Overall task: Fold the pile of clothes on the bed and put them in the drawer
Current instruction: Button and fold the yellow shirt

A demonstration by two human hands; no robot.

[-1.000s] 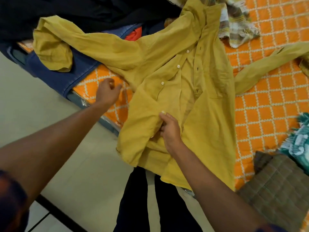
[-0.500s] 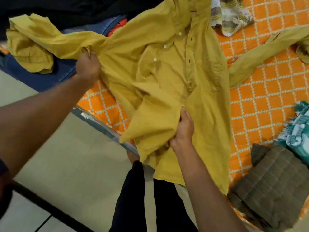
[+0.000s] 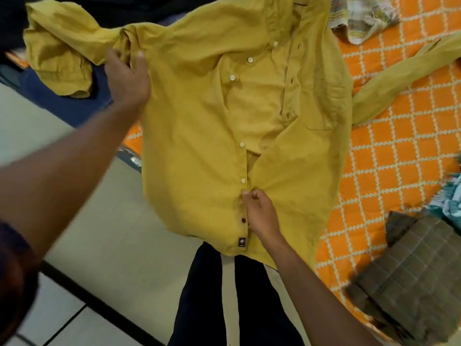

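Observation:
A mustard-yellow button-up shirt (image 3: 199, 116) lies front up across the corner of the bed (image 3: 389, 151), its hem hanging over the edge toward me. My left hand (image 3: 127, 76) grips the shirt at its left shoulder seam, where the bunched left sleeve (image 3: 59, 56) begins. My right hand (image 3: 259, 211) pinches the button placket low on the front. The right sleeve (image 3: 404, 73) trails out over the orange patterned bedspread.
A folded brown checked garment (image 3: 411, 278) sits on the bed at lower right, with a teal patterned cloth (image 3: 449, 196) beyond it. A striped cloth (image 3: 361, 16) lies at the top. Blue and dark clothes (image 3: 72, 101) lie at upper left. Tiled floor (image 3: 82, 221) is on the left.
The crumpled left front panel has been pulled flat and spread open. My left hand moved up to the shoulder seam and gripped it; my right hand shifted to the placket.

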